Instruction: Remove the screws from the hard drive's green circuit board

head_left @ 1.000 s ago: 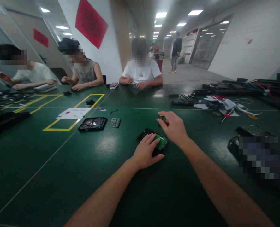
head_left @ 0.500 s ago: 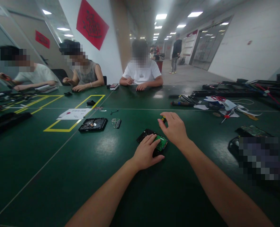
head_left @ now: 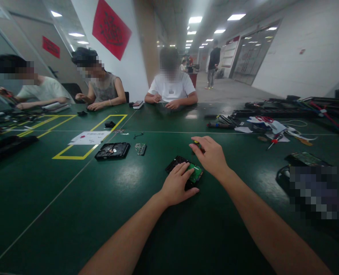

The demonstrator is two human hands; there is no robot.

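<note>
My left hand [head_left: 175, 183] rests on a black hard drive [head_left: 173, 162], fingers spread over its top and thumb along the near side, holding it against the table. A green circuit board [head_left: 197, 172] shows on the drive beside the fingertips. Just above the drive's far right corner, my right hand [head_left: 211, 153] pinches a small screwdriver [head_left: 196, 142] with a yellow-topped handle. Fingers cover most of that tool, and its tip is not clear. To the left lie another black hard drive [head_left: 112, 151] and a loose circuit board [head_left: 141, 149].
White paper [head_left: 88, 138] lies by yellow tape [head_left: 68, 157]. On the right are a red-handled screwdriver [head_left: 274, 141], cables and a pixelated object [head_left: 318, 191]. A person in a white shirt [head_left: 171, 87] sits opposite; two more people sit at the far left.
My right hand has shifted slightly left with the screwdriver, whose yellow top has tilted a little. My left hand and the hard drive under it stay where they were.
</note>
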